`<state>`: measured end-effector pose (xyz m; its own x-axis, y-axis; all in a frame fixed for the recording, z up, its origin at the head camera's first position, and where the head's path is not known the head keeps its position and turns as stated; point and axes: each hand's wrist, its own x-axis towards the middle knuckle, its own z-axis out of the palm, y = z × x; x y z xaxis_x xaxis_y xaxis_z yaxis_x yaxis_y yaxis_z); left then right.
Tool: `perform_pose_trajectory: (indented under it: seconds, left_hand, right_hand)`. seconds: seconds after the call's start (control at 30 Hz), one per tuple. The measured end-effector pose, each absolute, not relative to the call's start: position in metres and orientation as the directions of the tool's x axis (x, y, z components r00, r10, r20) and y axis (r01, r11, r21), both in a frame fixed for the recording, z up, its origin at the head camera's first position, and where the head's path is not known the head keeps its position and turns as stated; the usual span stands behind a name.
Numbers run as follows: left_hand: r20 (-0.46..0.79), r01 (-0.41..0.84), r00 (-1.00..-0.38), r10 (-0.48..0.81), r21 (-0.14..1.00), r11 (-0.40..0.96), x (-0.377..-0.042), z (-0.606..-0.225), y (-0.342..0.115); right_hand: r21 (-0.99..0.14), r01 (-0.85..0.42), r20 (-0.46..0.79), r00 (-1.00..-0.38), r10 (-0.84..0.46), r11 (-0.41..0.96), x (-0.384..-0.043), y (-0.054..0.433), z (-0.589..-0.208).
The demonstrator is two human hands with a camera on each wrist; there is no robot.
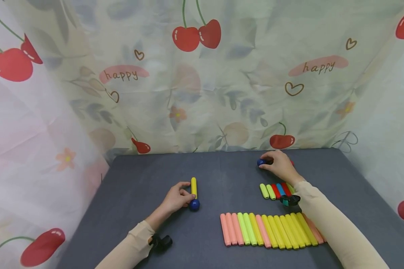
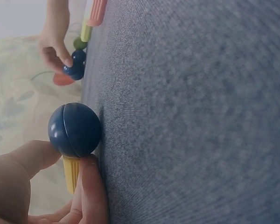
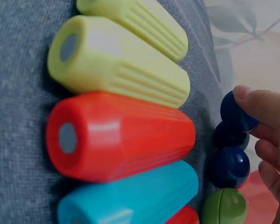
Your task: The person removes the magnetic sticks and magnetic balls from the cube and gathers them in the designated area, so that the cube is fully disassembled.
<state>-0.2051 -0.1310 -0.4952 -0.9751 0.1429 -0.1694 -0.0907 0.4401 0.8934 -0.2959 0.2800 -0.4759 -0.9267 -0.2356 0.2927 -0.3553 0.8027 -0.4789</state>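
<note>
My left hand (image 1: pixel 176 197) pinches a dark blue ball (image 1: pixel 194 204) near where it meets a yellow magnetic rod (image 1: pixel 193 186). The rod points away across the table; in the left wrist view the fingers partly cover it. At the back right, my right hand (image 1: pixel 278 164) pinches another blue ball (image 3: pixel 237 113) between thumb and finger. Close to that ball are more blue balls (image 3: pixel 228 167) and a green ball (image 3: pixel 225 206), partly hidden by the hand in the head view. Short lime, red and blue rods (image 1: pixel 271 191) lie side by side just below the right hand.
A long row of pink, lime and yellow rods (image 1: pixel 277 231) lies at the front right, its right end under the right forearm. The dark grey table (image 1: pixel 138 179) is backed by a printed cloth curtain (image 1: pixel 202 89) that also hangs at both sides.
</note>
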Motion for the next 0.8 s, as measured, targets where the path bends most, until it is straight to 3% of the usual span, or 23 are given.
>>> perform_pose_trajectory:
  seconds: [0.8]
  left_hand:
    - [-0.170, -0.086, -0.974, 0.150, 0.890, 0.448, -0.2047, -0.4959, -0.1317]
  right_hand:
    - [-0.444, -0.340, 0.286, -0.930, -0.228, 0.829, -0.2925, 0.2858, -0.4760]
